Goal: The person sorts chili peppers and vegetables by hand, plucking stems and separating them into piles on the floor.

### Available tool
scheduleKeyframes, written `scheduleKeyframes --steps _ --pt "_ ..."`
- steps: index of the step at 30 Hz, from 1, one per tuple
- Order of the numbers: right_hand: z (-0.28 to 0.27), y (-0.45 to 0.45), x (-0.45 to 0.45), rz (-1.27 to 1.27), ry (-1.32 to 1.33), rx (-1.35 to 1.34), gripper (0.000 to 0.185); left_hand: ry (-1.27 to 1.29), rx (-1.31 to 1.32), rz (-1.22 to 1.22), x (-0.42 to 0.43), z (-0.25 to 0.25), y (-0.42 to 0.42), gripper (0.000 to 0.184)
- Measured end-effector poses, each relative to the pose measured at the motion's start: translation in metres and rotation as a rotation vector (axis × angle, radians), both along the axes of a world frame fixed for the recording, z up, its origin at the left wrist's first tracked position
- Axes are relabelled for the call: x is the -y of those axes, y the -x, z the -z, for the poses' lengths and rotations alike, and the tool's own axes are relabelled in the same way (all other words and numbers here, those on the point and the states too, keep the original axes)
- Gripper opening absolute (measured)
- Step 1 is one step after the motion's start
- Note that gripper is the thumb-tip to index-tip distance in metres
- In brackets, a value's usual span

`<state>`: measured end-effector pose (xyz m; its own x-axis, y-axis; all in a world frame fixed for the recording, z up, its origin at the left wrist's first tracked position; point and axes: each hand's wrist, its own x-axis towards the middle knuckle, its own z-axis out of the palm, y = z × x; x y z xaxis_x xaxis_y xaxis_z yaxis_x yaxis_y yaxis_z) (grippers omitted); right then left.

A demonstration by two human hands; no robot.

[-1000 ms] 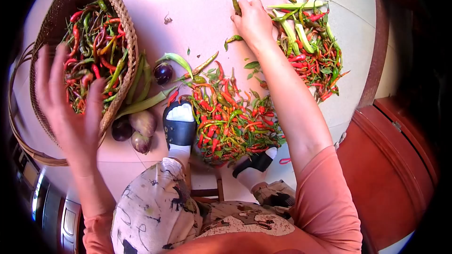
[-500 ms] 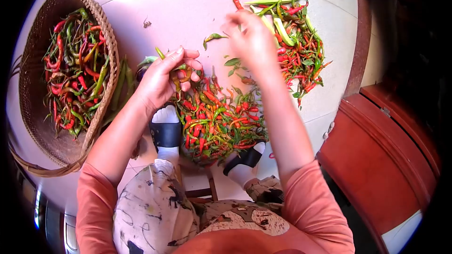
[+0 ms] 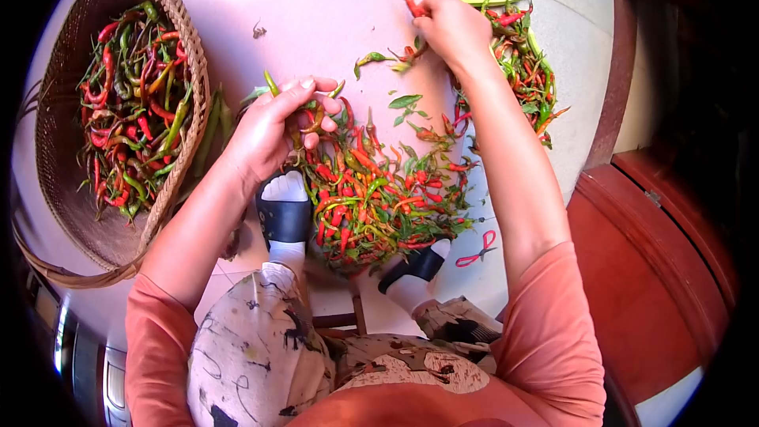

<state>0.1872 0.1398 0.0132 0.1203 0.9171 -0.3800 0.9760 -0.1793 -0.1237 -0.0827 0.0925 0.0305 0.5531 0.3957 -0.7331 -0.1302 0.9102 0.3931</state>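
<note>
My left hand [image 3: 285, 120] is curled around several green and brownish chili peppers [image 3: 315, 119], whose tips stick out between the fingers. It hovers by the upper left edge of a large heap of red and green chili peppers [image 3: 371, 198] between my feet. Farther out, my right hand [image 3: 456, 30] is closed on a red chili pepper [image 3: 410, 1] with its stem end pointing away from me. Below those fingers hang or lie a few more peppers [image 3: 407, 55], slightly blurred; I cannot tell if they are held. A second pepper pile [image 3: 526, 71] lies partly behind my right hand.
At the left stands a woven basket [image 3: 194, 51] with chili peppers [image 3: 130, 122] inside. Long green pods [image 3: 215, 130] lie beside it. Red-handled scissors [image 3: 474, 257] rest on the floor near my right foot [image 3: 419, 269]. A red wooden cabinet [image 3: 632, 269] borders the right side.
My right hand has moved outward and to the right and has closed on a red pepper at the floor. The left hand keeps its peppers. The scissors have come into fuller view.
</note>
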Motion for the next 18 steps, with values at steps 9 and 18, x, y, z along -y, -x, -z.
scheduleKeyframes --steps 9,18 --pt "-0.072 -0.036 0.078 0.849 -0.270 -0.871 0.018 -0.005 0.119 0.159 0.016 0.004 -0.015 0.034" --pt "-0.066 0.027 0.172 1.238 -0.266 -1.748 0.007 -0.015 0.343 0.046 0.057 -0.007 -0.070 0.039"
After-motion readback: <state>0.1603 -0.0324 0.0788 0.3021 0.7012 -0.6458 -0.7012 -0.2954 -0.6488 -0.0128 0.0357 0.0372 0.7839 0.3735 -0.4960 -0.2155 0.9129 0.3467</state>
